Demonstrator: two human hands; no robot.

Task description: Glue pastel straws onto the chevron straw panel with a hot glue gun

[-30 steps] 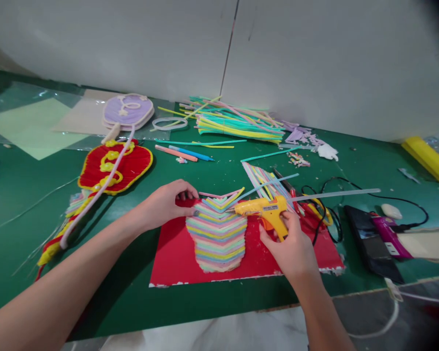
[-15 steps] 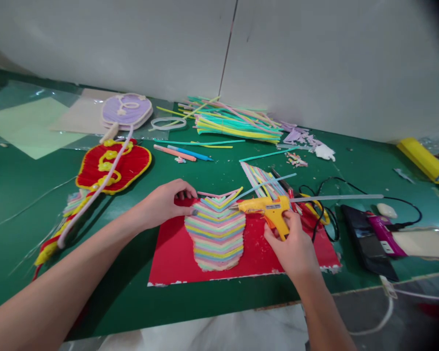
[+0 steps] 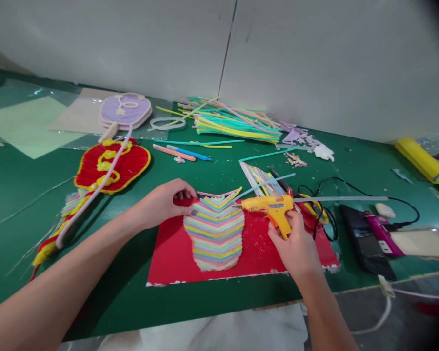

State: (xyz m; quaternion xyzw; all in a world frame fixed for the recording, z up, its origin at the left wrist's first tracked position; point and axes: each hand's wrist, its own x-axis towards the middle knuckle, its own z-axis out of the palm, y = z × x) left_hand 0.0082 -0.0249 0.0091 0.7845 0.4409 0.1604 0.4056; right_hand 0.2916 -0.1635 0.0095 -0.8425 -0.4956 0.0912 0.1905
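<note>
A panel of pastel pipe cleaners [image 3: 218, 237], laid in V-shaped stripes, lies on a red sheet [image 3: 168, 265]. At the panel's upper left edge is my left hand [image 3: 171, 202], thumb on the stripes and fingers curled, closed on that edge; what lies under the fingertips is partly hidden. My right hand [image 3: 296, 243] grips a yellow hot glue gun [image 3: 276, 208] by its handle, with a long glue stick [image 3: 340, 199] out of its back. The gun's nozzle points left at the panel's upper right part. A loose blue pipe cleaner [image 3: 265, 182] slants up from there.
Behind lies a heap of pipe cleaners [image 3: 237, 124], with two markers [image 3: 175, 152] before it. A red fuzzy fan [image 3: 128, 168] and a purple one [image 3: 126, 109] are at left. At right are a black cable [image 3: 338, 180], a phone [image 3: 366, 243] and a magenta device [image 3: 384, 236].
My right hand has drawn the glue gun slightly to the right, away from the panel. The left hand keeps its place on the panel's edge.
</note>
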